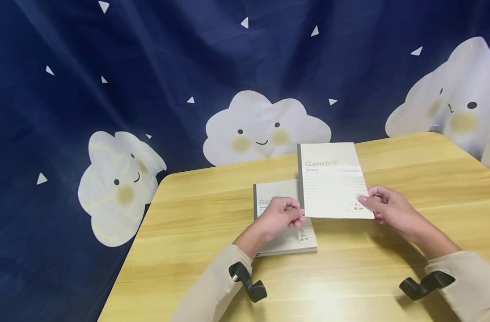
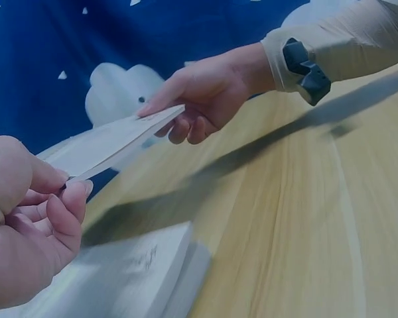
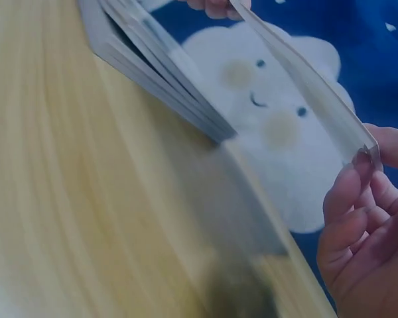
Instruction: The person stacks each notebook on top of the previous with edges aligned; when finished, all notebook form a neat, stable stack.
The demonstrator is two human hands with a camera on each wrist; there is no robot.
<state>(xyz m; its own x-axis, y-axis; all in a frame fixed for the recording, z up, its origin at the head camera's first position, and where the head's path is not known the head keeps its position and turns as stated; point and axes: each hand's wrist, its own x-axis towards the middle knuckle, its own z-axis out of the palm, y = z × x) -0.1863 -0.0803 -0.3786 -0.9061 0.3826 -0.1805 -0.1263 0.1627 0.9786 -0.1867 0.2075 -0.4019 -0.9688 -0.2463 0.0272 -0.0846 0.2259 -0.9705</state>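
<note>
A white Gambit notebook (image 1: pixel 332 188) with a dark spine is held up above the table between both hands. My left hand (image 1: pixel 283 215) pinches its lower spine corner between thumb and fingers. At the opposite lower corner, my right hand (image 1: pixel 391 212) grips the edge, thumb on the cover and fingers beneath. Below and to the left lies a stack of similar notebooks (image 1: pixel 287 246), partly covered by the left hand and the raised notebook. In the right wrist view, the stack (image 3: pixel 159 73) shows several layered page edges. The lifted notebook (image 2: pixel 106 142) appears slightly tilted in the left wrist view.
The wooden table (image 1: pixel 188 232) has a rounded far-left corner. Behind it hangs a dark blue curtain (image 1: pixel 156 58) with white clouds and small triangles. Each sleeve carries a black wrist mount, one on the left (image 1: pixel 248 281) and one on the right (image 1: pixel 426 285).
</note>
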